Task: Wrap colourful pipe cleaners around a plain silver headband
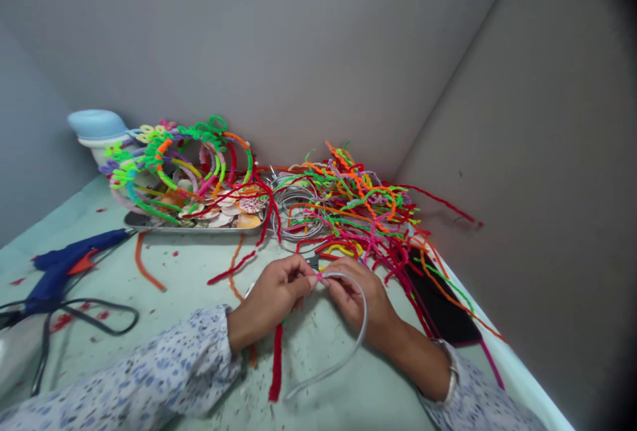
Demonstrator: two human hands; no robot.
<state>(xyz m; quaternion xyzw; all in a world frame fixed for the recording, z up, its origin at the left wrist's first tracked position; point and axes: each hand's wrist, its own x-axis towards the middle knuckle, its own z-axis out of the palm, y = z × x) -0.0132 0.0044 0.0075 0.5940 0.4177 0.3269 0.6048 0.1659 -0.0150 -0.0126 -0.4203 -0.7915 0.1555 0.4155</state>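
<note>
My left hand (276,295) is closed, its thumb and finger pinching a small pink piece (320,276) at the end of a curved grey wire (365,315). My right hand (361,295) is closed beside it, fingers around the same end, close to the left fingertips. From there the wire arcs over the right hand and down, its other end hanging free over the table. A red fuzzy strip (276,365) lies just below my left hand. Behind the fingertips are dark-jawed pliers (313,262), partly hidden.
Behind, a metal tray (199,230) holds shells and colourful fuzzy hoops (166,172), with a blue-lidded container (99,127) beyond. Fuzzy stems (368,199) and coiled wire (293,209) are piled right. A blue glue gun (60,268) lies left; a dark phone (442,308) lies right.
</note>
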